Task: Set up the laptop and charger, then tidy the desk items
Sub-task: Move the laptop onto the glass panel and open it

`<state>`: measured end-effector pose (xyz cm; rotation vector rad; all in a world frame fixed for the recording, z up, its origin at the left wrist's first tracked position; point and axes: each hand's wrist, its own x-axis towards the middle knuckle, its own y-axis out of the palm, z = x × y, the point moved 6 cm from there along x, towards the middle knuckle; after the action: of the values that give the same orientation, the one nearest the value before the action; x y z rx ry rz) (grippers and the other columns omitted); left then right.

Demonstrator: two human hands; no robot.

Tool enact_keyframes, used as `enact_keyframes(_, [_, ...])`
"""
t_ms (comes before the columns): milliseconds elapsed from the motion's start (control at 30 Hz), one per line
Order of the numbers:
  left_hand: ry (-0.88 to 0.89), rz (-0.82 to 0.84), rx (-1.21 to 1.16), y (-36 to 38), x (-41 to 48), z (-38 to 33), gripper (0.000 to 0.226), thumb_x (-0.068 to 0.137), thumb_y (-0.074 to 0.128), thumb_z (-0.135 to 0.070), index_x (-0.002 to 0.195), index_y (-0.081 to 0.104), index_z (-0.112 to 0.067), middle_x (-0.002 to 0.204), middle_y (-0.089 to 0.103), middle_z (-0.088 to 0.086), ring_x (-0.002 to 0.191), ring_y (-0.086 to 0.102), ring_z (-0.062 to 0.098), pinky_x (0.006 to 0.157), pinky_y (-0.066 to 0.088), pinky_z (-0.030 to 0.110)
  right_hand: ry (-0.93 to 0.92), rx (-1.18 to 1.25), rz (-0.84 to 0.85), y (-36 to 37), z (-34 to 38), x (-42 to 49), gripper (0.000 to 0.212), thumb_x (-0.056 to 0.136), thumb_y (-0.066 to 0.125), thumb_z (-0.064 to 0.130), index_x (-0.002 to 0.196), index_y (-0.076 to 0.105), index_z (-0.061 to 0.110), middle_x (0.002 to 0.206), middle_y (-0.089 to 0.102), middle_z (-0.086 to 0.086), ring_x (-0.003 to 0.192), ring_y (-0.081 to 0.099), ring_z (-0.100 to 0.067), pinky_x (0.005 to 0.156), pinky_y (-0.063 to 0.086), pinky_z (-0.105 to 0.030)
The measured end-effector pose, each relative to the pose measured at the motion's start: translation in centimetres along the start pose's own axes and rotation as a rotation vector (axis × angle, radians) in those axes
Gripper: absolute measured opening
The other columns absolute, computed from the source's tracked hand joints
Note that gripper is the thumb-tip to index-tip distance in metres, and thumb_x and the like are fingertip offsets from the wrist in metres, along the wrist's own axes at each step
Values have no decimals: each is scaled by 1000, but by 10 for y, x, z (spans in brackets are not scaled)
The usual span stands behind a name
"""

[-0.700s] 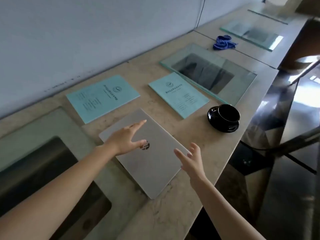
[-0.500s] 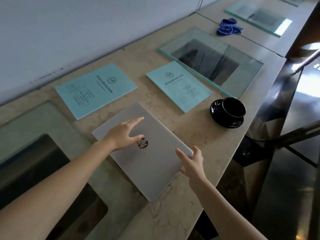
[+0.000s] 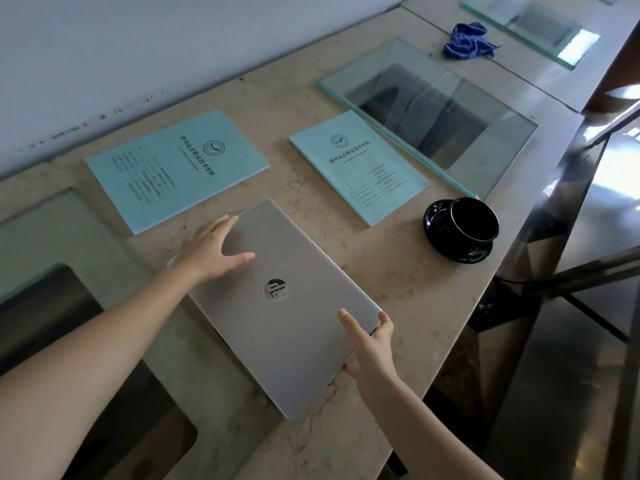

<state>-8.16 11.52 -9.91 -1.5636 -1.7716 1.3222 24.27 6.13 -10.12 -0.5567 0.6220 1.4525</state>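
A closed silver laptop (image 3: 294,327) lies askew on the beige stone desk (image 3: 415,282), logo up. My left hand (image 3: 211,252) rests flat on the lid at its far left corner, fingers spread, thumb on top. My right hand (image 3: 372,348) clasps the laptop's right edge near the corner, thumb on the lid and fingers around the rim. Two light blue booklets (image 3: 173,168) (image 3: 360,164) lie beyond the laptop. No charger is in view.
A black cup (image 3: 474,220) on a black saucer (image 3: 436,220) stands right of the laptop, close to the desk's edge. Glass panes (image 3: 485,140) (image 3: 52,237) are set into the desk at far right and near left. A blue cloth (image 3: 467,41) lies at the back.
My left hand slid from the lid's middle to its far left corner. My right hand moved in from beside the laptop and closed on its right edge. The view shifted slightly.
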Motion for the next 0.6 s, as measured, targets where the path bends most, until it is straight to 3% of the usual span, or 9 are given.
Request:
enact_keyframes(133, [-144,16,-73,7,6,21,98,74,63,-61,149,18,-18,158,18,4,146,16,22,116,19,52,21,38,-16,-1,-1,-3,84,80,74,27,143,19,36,139,43,4,108,58,-15,91,52,-53])
enact_keyframes(333, [-209,-17,-2,7,8,23,89,74,64,-59,143,28,-16,147,27,6,137,26,28,105,33,49,81,140,-43,6,-17,-7,82,79,75,19,140,23,32,138,43,0,113,58,-24,93,47,-63])
enact_keyframes(500, [-281,-3,-69,3,16,23,78,72,70,-51,136,43,-15,137,40,15,129,36,33,105,35,45,180,146,-155,5,-15,-3,74,77,76,21,134,30,31,135,44,-1,102,60,-25,82,50,-65])
enact_keyframes(600, [-298,39,-192,-3,21,24,75,72,77,-38,135,46,-11,136,50,17,125,45,34,105,38,42,263,223,-184,4,-14,-1,77,79,73,18,137,25,32,129,50,-4,98,61,-30,78,49,-64])
